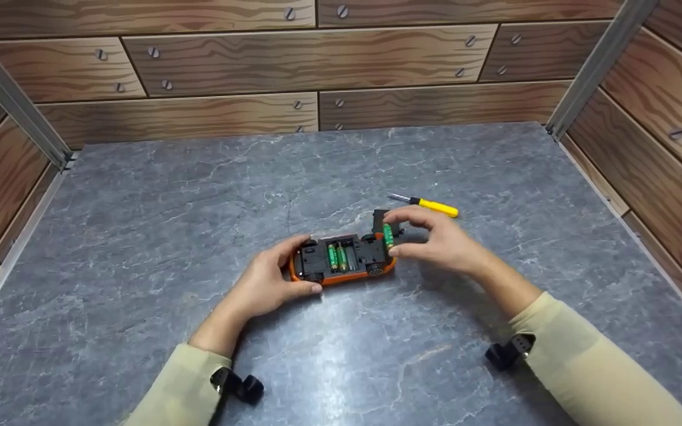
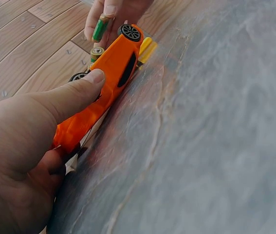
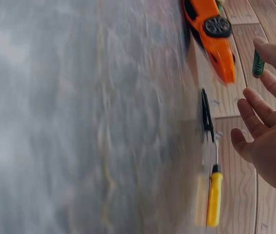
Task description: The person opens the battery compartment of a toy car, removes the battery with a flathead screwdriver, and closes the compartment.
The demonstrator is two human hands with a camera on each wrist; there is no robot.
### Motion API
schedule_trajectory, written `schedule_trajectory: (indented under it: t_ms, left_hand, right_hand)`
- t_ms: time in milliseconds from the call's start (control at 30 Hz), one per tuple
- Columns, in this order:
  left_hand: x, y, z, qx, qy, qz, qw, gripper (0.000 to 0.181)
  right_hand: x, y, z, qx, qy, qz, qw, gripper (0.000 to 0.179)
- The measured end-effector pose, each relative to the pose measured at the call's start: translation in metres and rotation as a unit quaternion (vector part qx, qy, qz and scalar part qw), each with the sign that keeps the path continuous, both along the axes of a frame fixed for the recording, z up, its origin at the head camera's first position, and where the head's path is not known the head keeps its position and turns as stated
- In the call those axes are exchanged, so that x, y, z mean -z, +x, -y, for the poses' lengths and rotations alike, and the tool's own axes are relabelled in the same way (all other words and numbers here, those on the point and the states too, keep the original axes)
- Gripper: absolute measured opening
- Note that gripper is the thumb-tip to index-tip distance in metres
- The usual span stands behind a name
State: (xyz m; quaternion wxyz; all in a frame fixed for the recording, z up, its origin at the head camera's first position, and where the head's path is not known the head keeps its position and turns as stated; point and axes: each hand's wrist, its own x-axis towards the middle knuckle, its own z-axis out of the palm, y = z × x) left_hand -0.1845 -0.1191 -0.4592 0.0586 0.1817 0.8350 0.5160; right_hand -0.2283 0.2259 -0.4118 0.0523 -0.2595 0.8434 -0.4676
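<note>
An orange toy car (image 1: 344,279) lies upside down on the grey table, its black underside facing up. Two green batteries (image 1: 337,258) sit side by side in the uncovered compartment, with a vacant slot to their right. My left hand (image 1: 264,278) grips the car's left end, thumb along the near side and fingers at the far side. Above the car's right end, my right hand (image 1: 441,239) pinches another green battery (image 1: 388,235) between thumb and fingertip. In the right wrist view, that hand's other fingers (image 3: 259,109) are spread apart from the battery.
A black cover (image 1: 381,220) lies on the table just behind the car's right end, partly hidden by the right hand. Beyond that hand is a screwdriver (image 1: 436,206) with a yellow handle. Wood-patterned walls (image 1: 317,59) enclose the table (image 1: 169,195) at the back and sides.
</note>
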Motion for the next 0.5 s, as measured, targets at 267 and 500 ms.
schedule_trajectory:
  t_ms: [267, 500]
  left_hand:
    - [0.000, -0.001, -0.001, -0.005, -0.007, 0.010, 0.9999, 0.096]
    - [0.000, -0.001, -0.001, -0.005, -0.004, 0.015, 0.9999, 0.096]
  right_hand:
    - [0.001, -0.004, -0.026, 0.021, 0.002, -0.014, 0.9997, 0.054]
    - [0.008, -0.006, -0.043, 0.039, 0.015, 0.000, 0.9991, 0.054]
